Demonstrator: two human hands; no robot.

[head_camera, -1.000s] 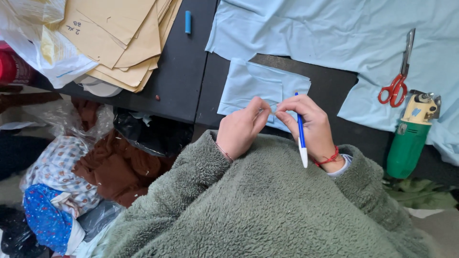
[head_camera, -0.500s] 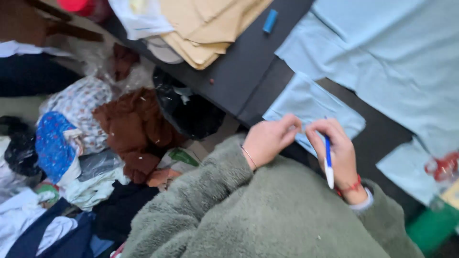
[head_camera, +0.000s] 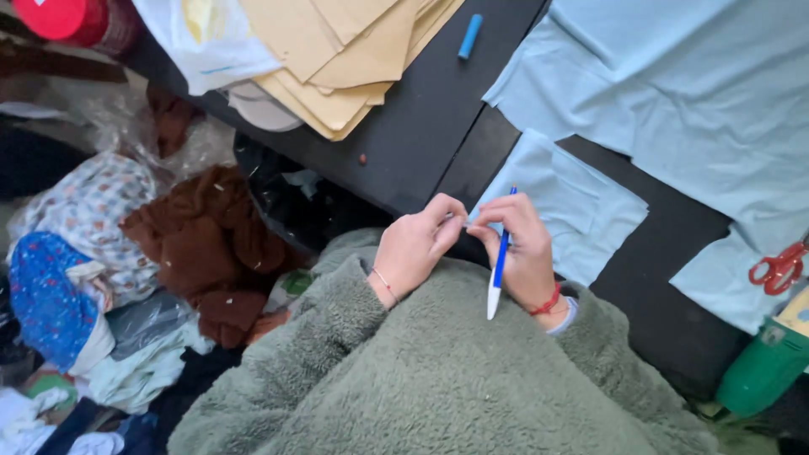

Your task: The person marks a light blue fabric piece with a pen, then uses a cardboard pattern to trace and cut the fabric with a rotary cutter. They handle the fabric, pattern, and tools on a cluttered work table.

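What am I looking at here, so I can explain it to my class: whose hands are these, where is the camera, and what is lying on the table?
There is no machine. A person in a fuzzy green fleece wears a camera on the head, so the one picture looks down at their own two hands. The left hand and right hand meet at the near edge of a small pale blue fabric piece, fingertips pinching something too small to identify. The right hand also holds a blue and white pen. On the black table lie a large pale blue fabric sheet, tan paper pattern pieces, a blue chalk stick, red-handled scissors and a green power tool. Piled fabric scraps sit beside the table.
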